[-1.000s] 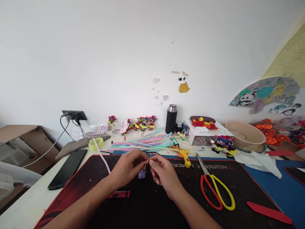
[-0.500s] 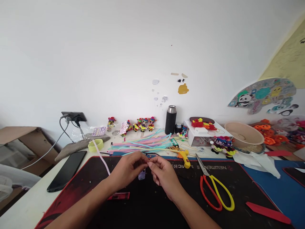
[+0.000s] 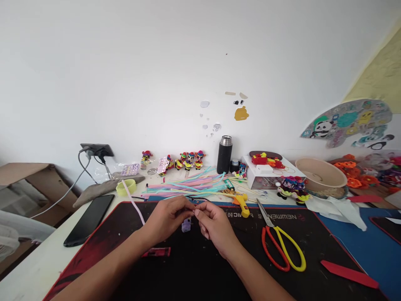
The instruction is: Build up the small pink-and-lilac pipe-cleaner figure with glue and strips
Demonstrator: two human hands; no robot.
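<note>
Over the black desk mat (image 3: 194, 276), my left hand (image 3: 167, 217) and my right hand (image 3: 214, 225) meet fingertip to fingertip. Both are closed in a pinch, and whatever lies between the fingertips is too small and covered to make out. Just under the fingertips shows a small fuzzy purple piece (image 3: 186, 225); whether it hangs from the fingers or lies on the mat, I cannot tell. A pale lilac pipe cleaner (image 3: 134, 203) runs behind my left wrist, its far end by the yellow-green tape roll (image 3: 126, 187). A red-cased tool (image 3: 158, 251) lies near my left forearm.
Scissors (image 3: 275, 242) with red and yellow handles lie right of my hands, near a yellow glue gun (image 3: 242, 205). Behind are a pile of pastel pipe cleaners (image 3: 188, 186), a black flask (image 3: 224, 156) and several small figures (image 3: 189, 161). A phone (image 3: 89, 219) lies left.
The view has shifted slightly, so the table things sit a little higher. My hands keep pinching at the same spot, with only slight finger movement.
</note>
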